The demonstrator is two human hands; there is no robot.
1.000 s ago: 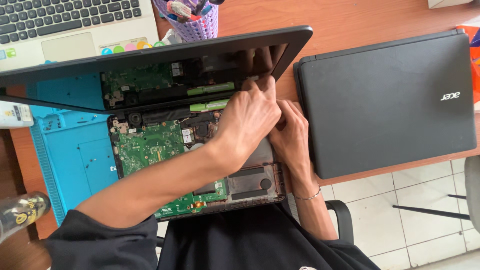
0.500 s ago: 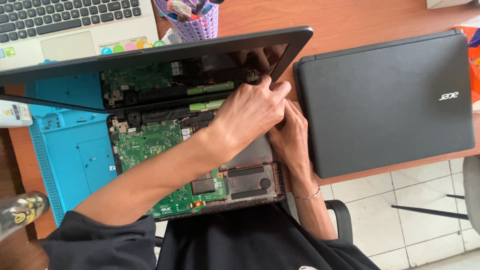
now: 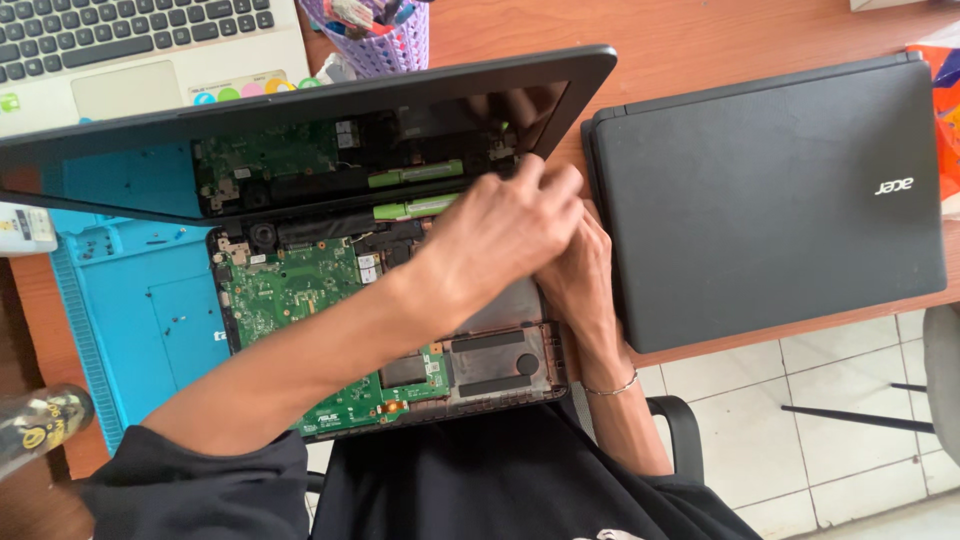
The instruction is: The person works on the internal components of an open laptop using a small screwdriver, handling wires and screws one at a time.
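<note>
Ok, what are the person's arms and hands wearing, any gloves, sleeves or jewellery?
No gloves: the left hand and right hand are bare. Both forearms are uncovered; a dark short sleeve shows at the left upper arm. A thin silver bracelet circles the right wrist. No rings or watch are visible.

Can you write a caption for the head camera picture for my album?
Two hands, left hand over right hand, work inside an opened laptop beside a closed black laptop.

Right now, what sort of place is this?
Probably a laptop repair desk: an opened laptop with its green circuit board bared lies on a blue repair mat, and a closed black laptop sits beside it on the wooden desk.
</note>
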